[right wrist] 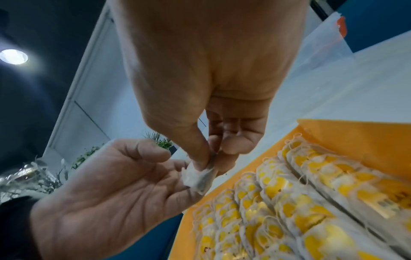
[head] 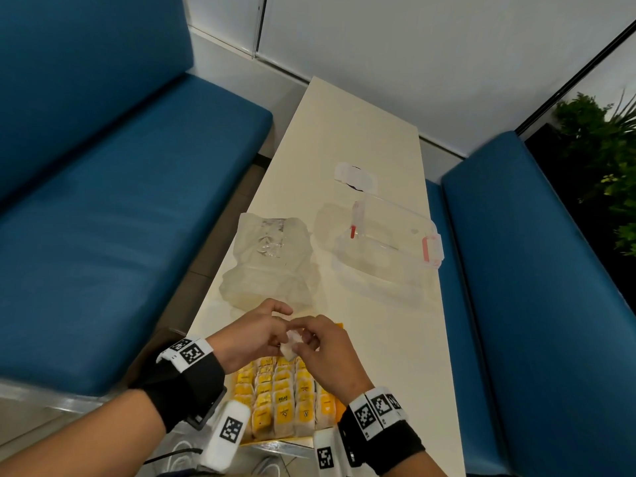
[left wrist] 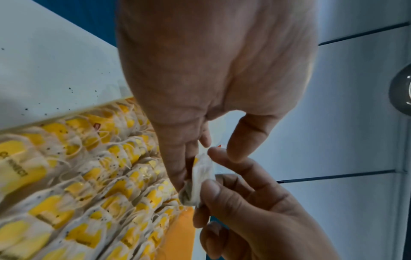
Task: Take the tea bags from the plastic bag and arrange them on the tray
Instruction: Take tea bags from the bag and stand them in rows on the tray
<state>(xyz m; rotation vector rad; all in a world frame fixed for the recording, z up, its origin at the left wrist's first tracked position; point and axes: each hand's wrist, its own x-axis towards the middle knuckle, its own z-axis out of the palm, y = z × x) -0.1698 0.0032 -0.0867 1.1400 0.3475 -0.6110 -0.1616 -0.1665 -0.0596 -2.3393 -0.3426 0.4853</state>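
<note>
A white tea bag (head: 290, 347) is held in the air just above the far end of the orange tray (head: 340, 327). My right hand (head: 311, 339) pinches it between thumb and fingers. In the right wrist view the right hand's (right wrist: 213, 153) thumb presses on the tea bag (right wrist: 198, 177). My left hand (head: 275, 333) touches the bag with fairly straight fingers; in the left wrist view the left hand's (left wrist: 206, 153) thumb stands apart from the tea bag (left wrist: 201, 177). Rows of yellow-tagged tea bags (head: 282, 397) fill the tray. The crumpled clear plastic bag (head: 268, 256) lies beyond the hands.
A clear lidded box with red latches (head: 389, 242) sits on the narrow white table (head: 378, 132) to the right of the plastic bag. A small white wrapper (head: 356, 177) lies farther back. Blue benches (head: 120, 235) flank both sides, with plants at far right.
</note>
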